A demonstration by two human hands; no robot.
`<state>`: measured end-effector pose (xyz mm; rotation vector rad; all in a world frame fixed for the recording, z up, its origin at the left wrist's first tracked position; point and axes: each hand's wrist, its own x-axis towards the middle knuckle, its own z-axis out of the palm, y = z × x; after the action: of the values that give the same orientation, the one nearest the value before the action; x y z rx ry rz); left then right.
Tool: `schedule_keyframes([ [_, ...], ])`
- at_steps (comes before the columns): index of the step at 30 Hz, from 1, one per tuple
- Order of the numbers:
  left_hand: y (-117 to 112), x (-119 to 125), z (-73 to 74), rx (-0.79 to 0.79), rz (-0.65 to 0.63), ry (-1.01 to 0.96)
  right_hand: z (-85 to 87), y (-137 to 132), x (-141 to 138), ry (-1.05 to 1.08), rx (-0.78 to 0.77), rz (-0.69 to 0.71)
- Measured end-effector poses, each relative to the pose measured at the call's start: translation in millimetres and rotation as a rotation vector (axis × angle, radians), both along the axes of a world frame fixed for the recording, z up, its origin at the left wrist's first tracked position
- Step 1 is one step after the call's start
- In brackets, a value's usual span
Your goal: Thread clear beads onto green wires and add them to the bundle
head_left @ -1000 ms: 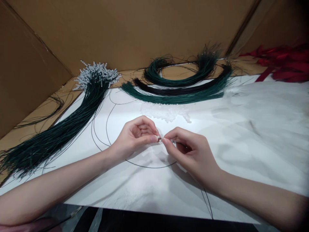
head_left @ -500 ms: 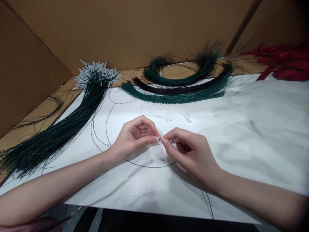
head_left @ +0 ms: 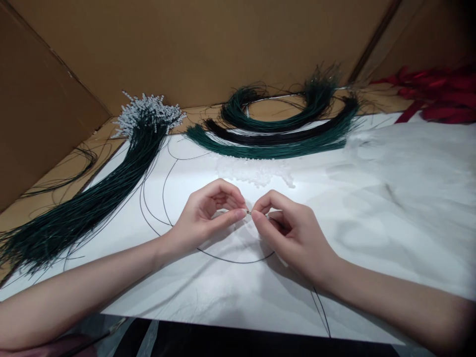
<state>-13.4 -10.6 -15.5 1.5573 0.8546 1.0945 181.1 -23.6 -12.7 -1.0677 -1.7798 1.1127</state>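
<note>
Thumb and forefinger of my left hand [head_left: 208, 213] are closed in a pinch over the middle of the white sheet [head_left: 208, 297]. Facing it, almost tip to tip, my right hand [head_left: 297, 228] pinches too. A thin dark wire [head_left: 241, 263] runs between them and hangs in a curve below the fingers. Its short stretch between the fingertips is visible, but any tiny bead there is too small to make out. Just beyond the hands lies a spread of small white beads [head_left: 256, 171].
At left lies a long bundle of dark green wires [head_left: 126, 183] with white beaded tips [head_left: 148, 114]. Curved bundles of green wire [head_left: 275, 148] and black wire [head_left: 260, 138] lie behind the beads. Red ribbon [head_left: 446, 94] is at far right. Cardboard walls [head_left: 223, 49] enclose the back.
My right hand has drawn slightly away from the left, and its forefinger has risen a little. The hanging wire curve sits slightly lower. The left hand has barely moved.
</note>
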Motion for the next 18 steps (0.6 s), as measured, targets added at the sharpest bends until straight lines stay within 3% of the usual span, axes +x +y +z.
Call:
schedule_keyframes([
  [9, -4.8, 2.8, 1.0, 0.085, -0.020, 0.083, -2.8, -0.9, -0.1, -0.026, 0.069, 0.016],
  [18, -4.5, 1.3, -0.4, 0.156, 0.023, 0.133, -2.0, 0.0, 0.1, -0.017, -0.003, 0.019],
])
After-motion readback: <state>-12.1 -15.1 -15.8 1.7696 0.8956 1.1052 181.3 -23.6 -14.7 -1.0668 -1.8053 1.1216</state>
